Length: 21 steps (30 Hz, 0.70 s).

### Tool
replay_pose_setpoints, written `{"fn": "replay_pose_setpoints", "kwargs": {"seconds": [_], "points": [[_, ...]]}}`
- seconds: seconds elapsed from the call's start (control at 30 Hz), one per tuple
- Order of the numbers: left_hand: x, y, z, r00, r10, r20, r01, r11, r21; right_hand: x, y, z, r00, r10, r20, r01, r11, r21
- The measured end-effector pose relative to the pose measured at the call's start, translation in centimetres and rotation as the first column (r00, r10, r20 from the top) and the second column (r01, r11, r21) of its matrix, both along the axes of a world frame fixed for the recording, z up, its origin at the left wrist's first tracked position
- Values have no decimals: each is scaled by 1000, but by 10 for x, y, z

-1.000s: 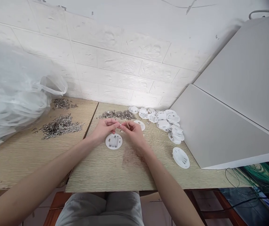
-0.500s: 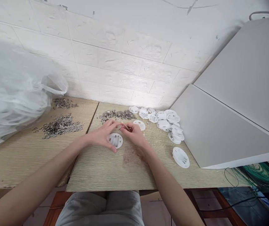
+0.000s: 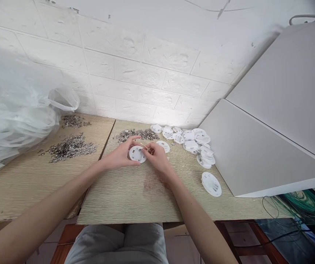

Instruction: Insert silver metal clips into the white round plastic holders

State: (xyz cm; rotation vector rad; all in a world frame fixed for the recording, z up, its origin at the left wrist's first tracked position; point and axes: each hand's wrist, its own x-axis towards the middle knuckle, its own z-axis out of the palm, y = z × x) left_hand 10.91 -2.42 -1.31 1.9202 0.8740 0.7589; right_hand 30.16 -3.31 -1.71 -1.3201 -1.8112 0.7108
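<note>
A round white plastic disc (image 3: 137, 155) with small slots is held at its rim by my left hand (image 3: 121, 153), the thumb below and the fingers above. My right hand (image 3: 158, 157) pinches a thin tan stick-like tool (image 3: 145, 147), its fingertips at the right edge of the disc. Too little of the tool shows to tell its kind. Just behind my right hand lies a second white disc (image 3: 163, 146) on the table. A heap of small metal pieces (image 3: 138, 135) spreads beyond both hands.
More white discs (image 3: 198, 141) are piled against the wall and grey panel (image 3: 256, 146) at right; a stacked few (image 3: 211, 184) sit nearer. Metal parts (image 3: 72, 147) and a clear plastic bag (image 3: 17, 121) occupy the left. Green wire (image 3: 306, 207) lies at lower right.
The disc at my left hand has moved slightly away from me and shows a different face. My left fingers and thumb have closed in on its rim; my right hand stays nearly in place.
</note>
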Motion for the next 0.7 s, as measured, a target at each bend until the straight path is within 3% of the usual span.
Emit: {"fn": "replay_pose_setpoints", "kwargs": {"seconds": [0.13,0.23,0.47,0.7], "points": [[6,-1,0,961,100,258,-60,986,-157,1,0,1,993,-13,-119,8,999,-46],[8,0,0,916,181,359,-91,964,-251,1,-1,2,976,-15,-216,-6,995,-95],[7,2,0,910,197,364,-98,957,-273,2,-2,7,943,7,-333,-68,983,-172],[6,0,4,945,113,308,-44,974,-223,2,-1,6,958,-30,-284,-12,989,-146]]}}
